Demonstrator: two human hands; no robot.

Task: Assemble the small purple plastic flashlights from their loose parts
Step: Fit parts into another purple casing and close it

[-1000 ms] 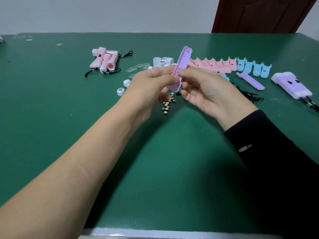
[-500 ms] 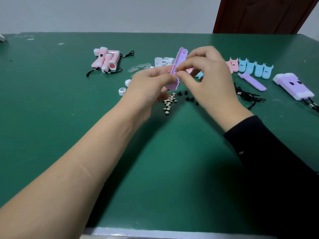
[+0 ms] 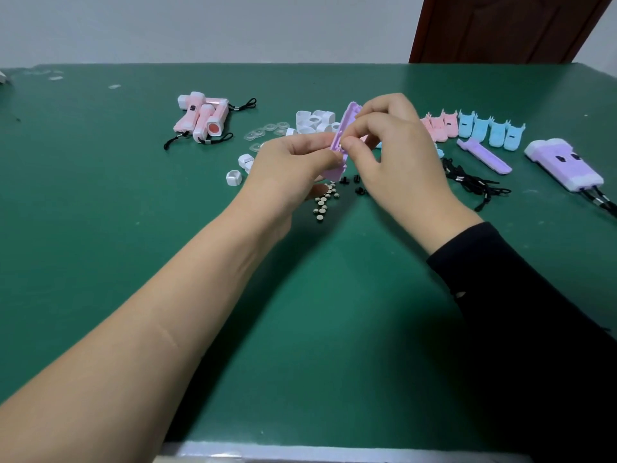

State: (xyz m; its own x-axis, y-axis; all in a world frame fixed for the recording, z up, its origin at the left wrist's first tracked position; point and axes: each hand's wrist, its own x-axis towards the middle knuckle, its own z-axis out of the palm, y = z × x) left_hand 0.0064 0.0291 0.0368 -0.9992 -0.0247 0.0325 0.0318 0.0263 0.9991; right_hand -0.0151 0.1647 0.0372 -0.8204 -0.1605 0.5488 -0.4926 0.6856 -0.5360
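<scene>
My left hand [image 3: 288,168] pinches the lower part of a purple flashlight shell half [image 3: 344,128], held edge-on and tilted above the green table [image 3: 100,228]. My right hand [image 3: 390,152] has its fingers curled against the middle of the shell, thumb and forefinger pinched at its edge; any small part between them is hidden. A second purple shell half [image 3: 484,156] lies to the right. Two assembled purple flashlights [image 3: 564,163] lie at the far right. Small round button cells [image 3: 325,200] and tiny black pieces [image 3: 357,180] lie under my hands.
Assembled pink flashlights [image 3: 202,116] with black cords lie at the back left. White caps [image 3: 314,121], clear lenses [image 3: 263,132], pink shell halves [image 3: 439,125], blue shell halves [image 3: 490,130] and black lanyards [image 3: 467,180] spread behind the hands. The table's near edge [image 3: 300,451] runs along the bottom.
My right hand rose from below the shell, turned over and now pinches at its middle from the right. The left hand kept its hold.
</scene>
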